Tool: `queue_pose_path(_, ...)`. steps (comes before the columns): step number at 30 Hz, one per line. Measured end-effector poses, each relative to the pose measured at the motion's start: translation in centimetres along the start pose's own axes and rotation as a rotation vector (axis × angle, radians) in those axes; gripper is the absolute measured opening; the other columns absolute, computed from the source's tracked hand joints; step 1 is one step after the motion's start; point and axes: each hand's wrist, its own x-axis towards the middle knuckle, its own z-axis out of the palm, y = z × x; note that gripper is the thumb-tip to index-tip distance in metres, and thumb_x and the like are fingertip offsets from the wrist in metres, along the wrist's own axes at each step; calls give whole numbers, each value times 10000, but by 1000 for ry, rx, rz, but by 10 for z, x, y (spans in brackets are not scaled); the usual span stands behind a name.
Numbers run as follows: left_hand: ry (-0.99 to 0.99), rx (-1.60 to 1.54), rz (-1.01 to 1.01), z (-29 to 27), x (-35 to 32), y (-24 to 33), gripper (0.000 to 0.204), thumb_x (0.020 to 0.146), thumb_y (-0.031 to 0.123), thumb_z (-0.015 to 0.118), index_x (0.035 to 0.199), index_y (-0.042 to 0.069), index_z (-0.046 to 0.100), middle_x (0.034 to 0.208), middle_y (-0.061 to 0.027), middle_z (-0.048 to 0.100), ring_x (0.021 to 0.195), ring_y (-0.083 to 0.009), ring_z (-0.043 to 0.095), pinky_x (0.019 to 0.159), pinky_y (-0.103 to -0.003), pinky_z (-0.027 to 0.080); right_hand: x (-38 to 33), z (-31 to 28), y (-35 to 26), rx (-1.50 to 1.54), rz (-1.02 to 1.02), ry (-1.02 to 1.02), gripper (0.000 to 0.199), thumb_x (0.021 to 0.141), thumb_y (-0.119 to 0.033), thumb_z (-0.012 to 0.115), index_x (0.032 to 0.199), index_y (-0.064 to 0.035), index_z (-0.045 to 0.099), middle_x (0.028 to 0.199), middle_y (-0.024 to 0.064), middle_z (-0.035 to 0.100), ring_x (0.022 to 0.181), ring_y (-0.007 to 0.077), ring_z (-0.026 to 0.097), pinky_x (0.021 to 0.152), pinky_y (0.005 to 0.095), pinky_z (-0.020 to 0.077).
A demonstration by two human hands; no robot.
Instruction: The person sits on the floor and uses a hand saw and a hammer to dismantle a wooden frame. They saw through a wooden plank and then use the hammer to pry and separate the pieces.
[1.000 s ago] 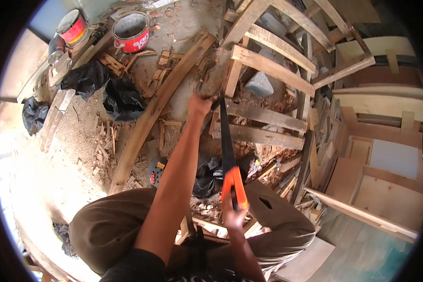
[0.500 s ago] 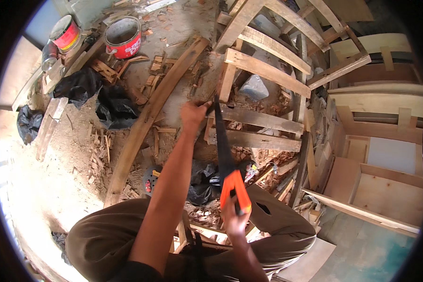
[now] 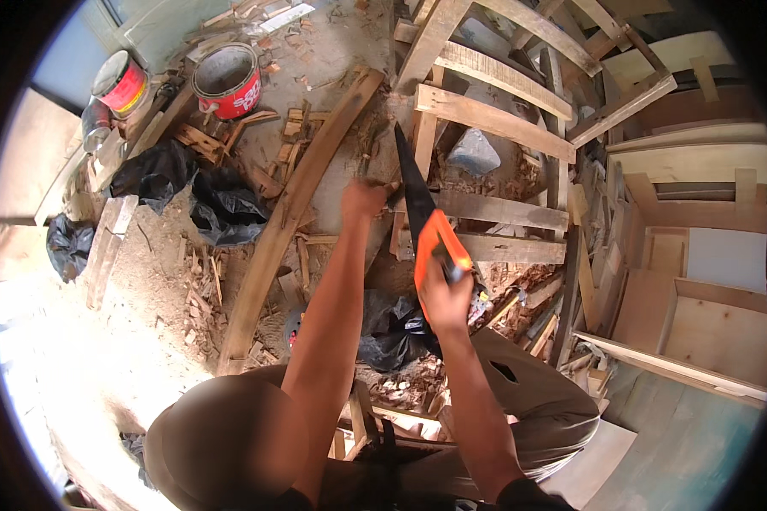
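Observation:
My right hand [image 3: 446, 296] is wrapped round the orange handle of a handsaw [image 3: 417, 194]. Its black blade points away from me and crosses near the left ends of the wooden frame's slats. To the left of the blade, my left hand [image 3: 364, 198] is closed on a piece of wood at the frame's edge; the fingers hide much of it. The wooden frame [image 3: 494, 124], made of rough slats nailed to uprights, lies ahead and to the right. A grey stone block [image 3: 475, 153] shows between its slats.
A long plank [image 3: 291, 200] lies left of my arm, among wood scraps and rubble. Black plastic bags [image 3: 222, 207], a red bucket [image 3: 227, 83] and a red-and-yellow can [image 3: 120, 83] stand farther left. Plywood cabinetry [image 3: 707, 319] lines the right. My bent legs are close below.
My right hand has pushed the saw forward, away from my body, so its handle is now much nearer the frame. My left hand keeps its hold. The view has shifted slightly.

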Motion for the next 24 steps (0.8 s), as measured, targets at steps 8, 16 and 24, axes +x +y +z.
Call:
queue_pose_path(8,-21,-82,-65,-15,3,5,401,805,379,811,985,22,777,763,-97,740,653,-176,711,634,-342,555,-147,-46,1,-193,-153,-33,429,949,73,485,1377,100,458,1334,195,565,1115,204,631,945,283,490)
queue_pose_path(16,-19,-42,116,-14,17,-17,377,857,320,777,1018,-19,736,853,-117,728,690,-147,699,569,-312,578,17,40,9,-330,-88,160,265,842,-217,683,788,41,652,619,176,642,624,202,681,595,390,497)
queue_pose_path(24,-157,694,323,-51,-42,67,429,897,437,664,1070,50,732,948,-165,734,908,-317,701,803,-400,528,31,9,18,-137,-19,-65,340,955,-246,660,674,-75,576,546,-43,479,465,44,424,426,272,301)
